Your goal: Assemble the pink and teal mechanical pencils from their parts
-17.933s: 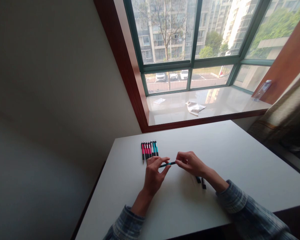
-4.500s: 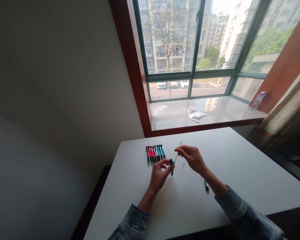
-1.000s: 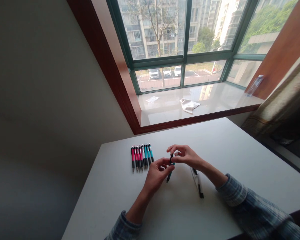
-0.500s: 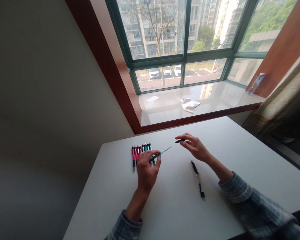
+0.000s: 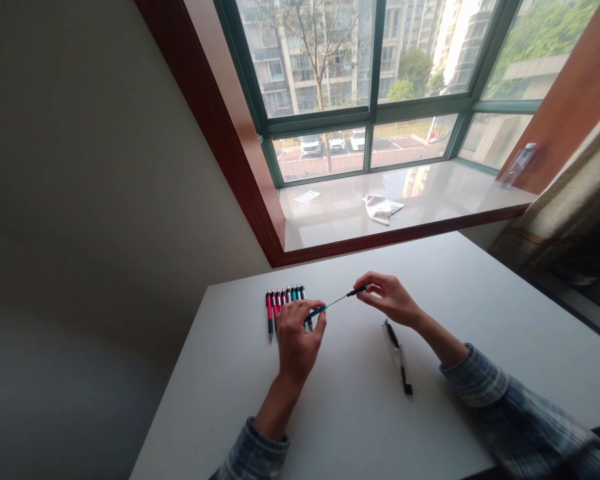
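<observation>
My left hand (image 5: pixel 296 335) is closed on a teal pen barrel (image 5: pixel 316 311) with a thin refill (image 5: pixel 336 302) sticking out of it toward the right. My right hand (image 5: pixel 389 298) pinches a small black pen tip piece (image 5: pixel 357 291) at the refill's free end. Both hands hover just above the white table (image 5: pixel 340 413). Behind my left hand lies a row of several red and teal pens (image 5: pixel 283 302), side by side. A white pen with black ends (image 5: pixel 397 357) lies on the table below my right wrist.
A glossy window sill (image 5: pixel 430 200) beyond the table holds a crumpled white cloth (image 5: pixel 381 207), a small paper (image 5: pixel 307 197) and a clear bottle (image 5: pixel 519 163). A curtain (image 5: pixel 570 220) hangs at the right. A dark wall stands on the left.
Half a second ago my right hand held the black tip apart from the refill; now it has moved down and left, bringing the tip onto the refill's end. My left hand stayed put.
</observation>
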The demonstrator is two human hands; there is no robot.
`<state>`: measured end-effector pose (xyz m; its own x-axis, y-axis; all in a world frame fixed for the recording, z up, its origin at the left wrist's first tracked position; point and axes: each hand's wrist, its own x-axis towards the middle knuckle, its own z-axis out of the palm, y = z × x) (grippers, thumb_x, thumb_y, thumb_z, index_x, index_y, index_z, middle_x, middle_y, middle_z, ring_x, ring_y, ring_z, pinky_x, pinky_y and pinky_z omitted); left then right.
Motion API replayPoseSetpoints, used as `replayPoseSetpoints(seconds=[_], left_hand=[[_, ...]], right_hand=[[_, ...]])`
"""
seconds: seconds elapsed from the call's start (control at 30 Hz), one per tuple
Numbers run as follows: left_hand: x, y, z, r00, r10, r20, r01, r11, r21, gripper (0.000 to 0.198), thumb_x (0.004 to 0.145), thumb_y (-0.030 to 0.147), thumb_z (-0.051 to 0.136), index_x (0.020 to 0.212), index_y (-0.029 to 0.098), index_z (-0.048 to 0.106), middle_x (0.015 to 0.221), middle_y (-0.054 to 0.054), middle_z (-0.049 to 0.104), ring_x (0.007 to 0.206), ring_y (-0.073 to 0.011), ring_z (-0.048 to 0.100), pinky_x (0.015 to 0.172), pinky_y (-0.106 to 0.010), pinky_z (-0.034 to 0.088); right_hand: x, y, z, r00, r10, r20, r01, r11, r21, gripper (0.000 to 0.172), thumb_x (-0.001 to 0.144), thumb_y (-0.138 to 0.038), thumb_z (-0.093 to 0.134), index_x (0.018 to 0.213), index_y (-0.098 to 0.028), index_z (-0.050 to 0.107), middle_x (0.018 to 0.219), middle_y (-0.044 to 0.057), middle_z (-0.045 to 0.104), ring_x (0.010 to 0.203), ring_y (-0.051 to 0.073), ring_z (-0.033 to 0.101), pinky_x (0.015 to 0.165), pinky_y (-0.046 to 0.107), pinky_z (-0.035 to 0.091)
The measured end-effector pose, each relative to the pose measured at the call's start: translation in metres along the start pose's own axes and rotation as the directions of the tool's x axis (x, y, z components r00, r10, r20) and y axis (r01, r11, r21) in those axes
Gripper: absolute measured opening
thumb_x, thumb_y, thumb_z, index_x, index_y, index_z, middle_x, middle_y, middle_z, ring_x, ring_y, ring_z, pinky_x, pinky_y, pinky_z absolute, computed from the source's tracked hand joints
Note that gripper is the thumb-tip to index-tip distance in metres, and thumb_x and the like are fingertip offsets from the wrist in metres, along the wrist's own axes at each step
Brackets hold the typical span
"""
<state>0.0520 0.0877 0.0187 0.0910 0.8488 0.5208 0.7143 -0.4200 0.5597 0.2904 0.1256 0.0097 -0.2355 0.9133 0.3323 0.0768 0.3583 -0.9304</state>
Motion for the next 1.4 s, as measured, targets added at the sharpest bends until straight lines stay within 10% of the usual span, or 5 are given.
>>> replayPoseSetpoints(seconds=[0.7,0.93,1.1,1.4], left_hand=[[-0.006,0.006,0.001,0.991,0.066,0.115,-0.066,0.998,-0.004,0.009,0.093,0.025,0.066,0.099,0.027,0.073,0.097,-0.002,0.075,0.099,-0.0252,0.062,0.091,-0.04,0.043],[-0.007,0.005,0.002,0.99,0.072,0.121,-0.071,0.997,-0.009,0.009,0.093,0.026,0.066,0.099,0.027,0.073,0.098,-0.003,0.076,0.1,-0.026,0.063,0.091,-0.041,0.044],[-0.006,0.006,0.002,0.99,0.067,0.121,-0.065,0.998,-0.017,0.009,0.093,0.026,0.066,0.099,0.027,0.073,0.098,-0.003,0.076,0.1,-0.0261,0.063,0.091,-0.041,0.044],[-0.007,0.006,0.003,0.988,0.077,0.135,-0.077,0.997,-0.005,0.009,0.094,0.026,0.066,0.098,0.028,0.074,0.098,-0.003,0.076,0.1,-0.0254,0.063,0.092,-0.041,0.043]], right_hand=[[-0.005,0.0,0.019,0.995,0.031,0.097,-0.039,0.996,0.08,0.027,0.083,-0.041,0.079,0.098,-0.019,0.075,0.095,0.006,0.076,0.088,0.021,0.072,0.086,0.038,0.06],[-0.005,-0.003,0.015,0.995,0.06,0.079,-0.046,0.985,-0.165,0.031,0.089,-0.051,0.071,0.087,-0.021,0.076,0.08,0.005,0.076,0.072,0.02,0.069,0.069,0.033,0.057],[-0.006,-0.007,0.01,0.984,0.082,0.157,-0.065,0.992,-0.106,0.038,0.088,-0.047,0.073,0.118,-0.023,0.069,0.093,0.005,0.076,0.083,0.021,0.071,0.076,0.034,0.058],[-0.004,-0.005,0.007,0.98,0.102,0.174,-0.05,0.96,-0.277,0.038,0.098,-0.051,0.058,0.081,-0.02,0.073,0.071,0.003,0.073,0.066,0.017,0.064,0.065,0.03,0.05]])
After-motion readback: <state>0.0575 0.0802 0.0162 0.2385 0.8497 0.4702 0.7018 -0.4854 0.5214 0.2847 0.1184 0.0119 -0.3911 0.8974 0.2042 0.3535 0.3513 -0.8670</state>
